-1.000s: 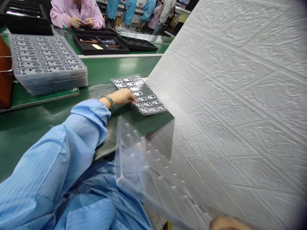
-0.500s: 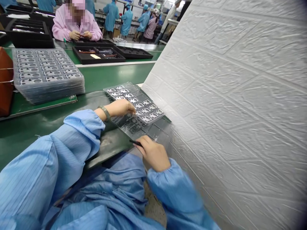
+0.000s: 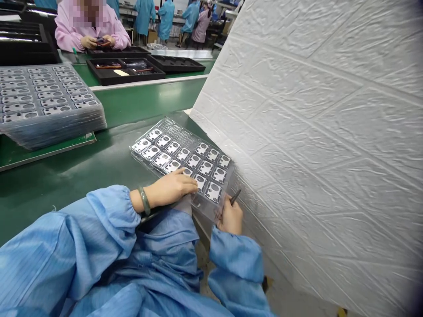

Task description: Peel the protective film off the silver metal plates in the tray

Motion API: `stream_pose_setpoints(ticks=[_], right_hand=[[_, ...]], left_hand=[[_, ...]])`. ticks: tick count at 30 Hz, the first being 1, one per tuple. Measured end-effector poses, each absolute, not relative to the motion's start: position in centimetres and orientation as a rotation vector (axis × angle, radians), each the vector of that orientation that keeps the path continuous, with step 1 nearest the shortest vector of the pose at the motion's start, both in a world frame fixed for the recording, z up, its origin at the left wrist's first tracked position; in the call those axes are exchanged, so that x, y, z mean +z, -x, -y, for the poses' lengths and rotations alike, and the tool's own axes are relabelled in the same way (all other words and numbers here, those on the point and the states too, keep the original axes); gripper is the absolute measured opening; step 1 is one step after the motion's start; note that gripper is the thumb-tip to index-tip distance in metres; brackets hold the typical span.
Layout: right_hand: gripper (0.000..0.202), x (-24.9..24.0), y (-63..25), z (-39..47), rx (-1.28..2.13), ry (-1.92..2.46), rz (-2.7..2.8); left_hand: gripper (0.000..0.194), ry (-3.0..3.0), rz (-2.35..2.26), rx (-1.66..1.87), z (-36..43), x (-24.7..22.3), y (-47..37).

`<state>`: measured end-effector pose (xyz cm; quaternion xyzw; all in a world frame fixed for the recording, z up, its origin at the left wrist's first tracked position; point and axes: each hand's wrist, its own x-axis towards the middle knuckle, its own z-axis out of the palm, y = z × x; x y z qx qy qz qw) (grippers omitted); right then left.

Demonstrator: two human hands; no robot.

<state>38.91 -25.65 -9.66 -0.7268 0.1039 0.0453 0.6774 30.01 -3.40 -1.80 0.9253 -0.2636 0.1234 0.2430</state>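
A clear plastic tray [image 3: 193,160] lies tilted at the front edge of the green bench, its pockets holding several flat silver parts with dark round spots. Some pockets at its far side hold no silver part. My left hand [image 3: 175,187] rests over the tray's near edge with fingers stretched out, covering part of the front row. At the tray's near right corner, my right hand [image 3: 231,215] is closed on the plastic. Dark, slim tweezers [image 3: 235,197] stick up from the same hand; their lower part is hidden in the fingers.
A tall stack of similar filled trays [image 3: 53,99] stands at the left on a green board. A white brick-patterned panel [image 3: 297,132] rises close on my right. Across the bench sit black compartment trays [image 3: 125,72] and a co-worker in pink [image 3: 92,33].
The loaded tray has come nearer and turned toward me. My right hand has moved right to its corner, the tweezers now pointing up. My left hand has shifted down, its fingers laid over the edge.
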Motion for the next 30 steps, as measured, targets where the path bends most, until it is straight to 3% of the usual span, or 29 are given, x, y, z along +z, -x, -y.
stream_pose_setpoints(ticks=[4,9,18,21,23,26,30], right_hand=[[0.027,-10.1,-39.6,24.4,0.093,1.591,-0.37],[0.023,-9.8,-39.6,24.5,0.106,1.536,-0.446],[0.064,-7.4,-38.3,25.0,0.202,1.407,-0.251],[0.055,-7.2,-37.8,24.8,0.175,1.43,-0.236],[0.053,-7.2,-37.6,24.7,0.16,1.452,-0.242],[0.05,-7.2,-37.8,24.5,0.143,1.48,-0.254],[0.046,-7.6,-38.3,24.2,0.121,1.527,-0.286]], left_hand=[[0.027,-2.499,0.78,0.329,5.3,-3.1,-29.3],[0.028,-2.521,0.803,0.235,5.6,-4.0,-29.2],[0.027,-2.547,0.736,0.378,4.1,-3.7,-29.2],[0.033,-2.623,0.356,0.605,2.2,-2.6,-29.3],[0.036,-2.665,-0.13,0.713,-0.1,-2.0,-29.4],[0.045,-2.559,-0.899,0.591,-4.0,-1.8,-29.7],[0.033,-2.525,-0.998,0.46,-7.4,-2.3,-29.8]])
